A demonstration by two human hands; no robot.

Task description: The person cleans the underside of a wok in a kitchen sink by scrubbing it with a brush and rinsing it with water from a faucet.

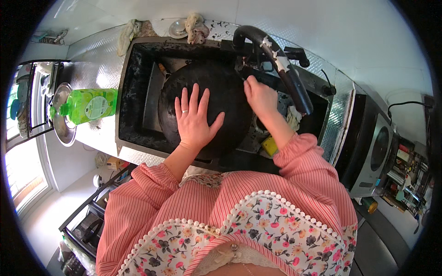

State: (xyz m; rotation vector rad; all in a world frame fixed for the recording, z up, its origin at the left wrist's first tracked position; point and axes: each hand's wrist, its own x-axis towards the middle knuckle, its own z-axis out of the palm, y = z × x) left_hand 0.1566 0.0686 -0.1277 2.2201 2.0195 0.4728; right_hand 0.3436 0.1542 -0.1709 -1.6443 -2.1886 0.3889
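Observation:
A large round black pan [228,100], by its look a wok, fills the middle of the black sink [136,138]. I cannot tell whether its inside or its underside faces up. My left hand [194,119] lies flat on its dark surface, fingers spread, a ring on one finger. At the pan's right edge my right hand [261,96] is closed around what looks like its handle, mostly hidden by the fingers. A yellow sponge [269,145] and a pale crumpled cloth [293,118] lie in the sink, close to my right forearm.
A black faucet [276,62] with peeling coating arches over the sink's right side. To the left stand a green detergent bottle [91,106] and a metal bowl [61,129]. Rags [197,29] lie along the back ledge. A microwave-like appliance [371,148] stands on the right.

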